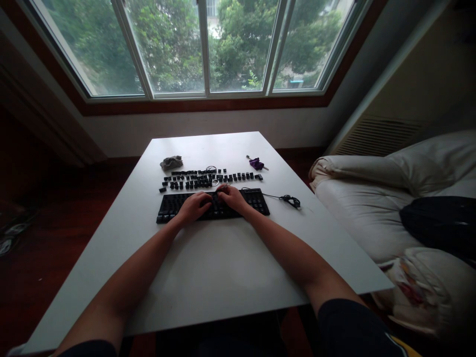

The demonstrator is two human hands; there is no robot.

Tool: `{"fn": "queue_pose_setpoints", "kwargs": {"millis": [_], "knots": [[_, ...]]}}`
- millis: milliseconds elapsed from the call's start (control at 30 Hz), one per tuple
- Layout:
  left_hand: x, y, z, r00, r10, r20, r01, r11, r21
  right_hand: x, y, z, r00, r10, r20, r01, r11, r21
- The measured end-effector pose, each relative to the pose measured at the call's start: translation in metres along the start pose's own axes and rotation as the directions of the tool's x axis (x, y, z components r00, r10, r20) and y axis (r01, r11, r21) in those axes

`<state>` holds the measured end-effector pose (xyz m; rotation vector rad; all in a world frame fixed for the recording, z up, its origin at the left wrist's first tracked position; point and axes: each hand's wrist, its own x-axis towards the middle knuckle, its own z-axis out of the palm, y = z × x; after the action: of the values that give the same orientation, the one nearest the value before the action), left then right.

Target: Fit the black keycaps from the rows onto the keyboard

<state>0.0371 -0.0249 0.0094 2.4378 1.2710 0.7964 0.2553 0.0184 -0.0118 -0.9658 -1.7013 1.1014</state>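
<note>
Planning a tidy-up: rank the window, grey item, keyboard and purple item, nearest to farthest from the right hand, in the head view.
1. Keyboard: under the right hand.
2. Purple item: beyond, rightward.
3. Grey item: beyond, farther leftward.
4. Window: past the table.

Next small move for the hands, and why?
I'd probably have the right hand deal with the back edge of the keyboard first, left hand steadying: both hands are on the keyboard, the right one's fingers at that edge, and loose keycaps lie just beyond. Whether those fingers hold anything is too small to tell.
</note>
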Motion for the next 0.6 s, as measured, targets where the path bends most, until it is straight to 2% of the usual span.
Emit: {"fn": "queue_pose_setpoints", "kwargs": {"millis": [600], "knots": [[-0.0002,0.0012,-0.0006,1.000,-0.003,-0.001,0.003,1.000,-0.008,0.0022,0.0069,0.0007,1.000,-0.022,-0.006,0.022,1.000,-0.011]]}}
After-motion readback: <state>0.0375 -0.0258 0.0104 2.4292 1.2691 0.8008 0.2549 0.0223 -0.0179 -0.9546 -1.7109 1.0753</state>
